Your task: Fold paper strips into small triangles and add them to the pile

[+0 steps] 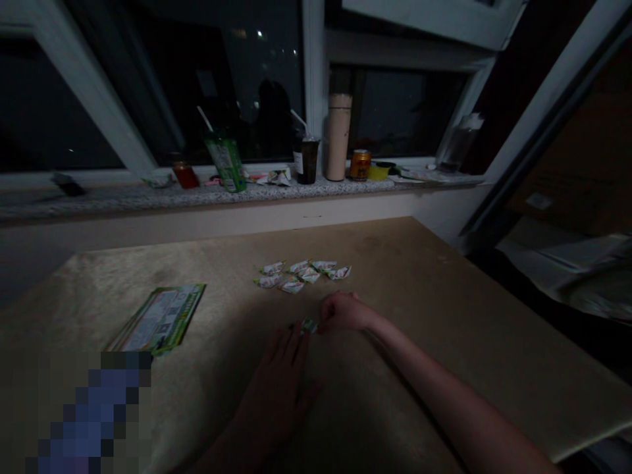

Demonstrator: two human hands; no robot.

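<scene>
A small green-and-white wrapped candy (309,326) lies on the table between my hands. My left hand (282,362) rests flat with its fingers stretched out, the fingertips at the candy's left end. From the right, my right hand (343,311) is closed, thumb and finger pinched at the candy's other end; the exact grip is dim. Just beyond my hands, several similar wrapped candies (309,275) lie in two loose rows. To the left is a flat green-and-white printed package (165,319).
Behind the brown table (405,263) runs a granite windowsill (276,192). It carries a green cup with a straw (227,161), a dark drink cup (307,161), a tall pale bottle (338,138), an orange can (360,164) and a red jar (185,175). The lower left corner is pixelated.
</scene>
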